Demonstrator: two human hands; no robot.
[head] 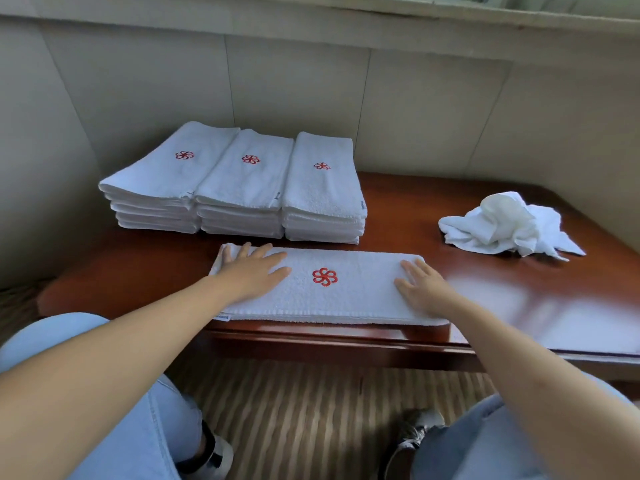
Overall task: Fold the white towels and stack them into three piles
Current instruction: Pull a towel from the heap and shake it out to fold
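1. Nearest: pale blue denim knees point(114, 403) low in view, striped brown carpet floor point(304, 410) between them.
2. Long white terry towel folded into a strip point(353, 299) flat along near edge of glossy reddish-brown wooden table point(519, 306); front hem just about level with table lip, red embroidered flower logo point(324, 276) centred on top.
3. Left hand point(254, 277) flat on left part of strip, fingers straight and spread, palm down, pressing, gripping nothing; fingertips reach strip's far left corner.
4. Right hand point(424, 287) flat on right end, fingers straight, close together, pressing, gripping nothing; strip's right edge just beyond fingertips.
5. Logo between hands, touched by neither.
6. Bare tabletop right of strip; narrow bare band behind it.
7. Farther: three side-by-side piles of folded white towels point(242, 188), touching, logos up, near wall.
8. Far right: crumpled unfolded white towel heap point(505, 225), well apart from piles and strip.
9. Beige panelled wall point(311, 91) behind.
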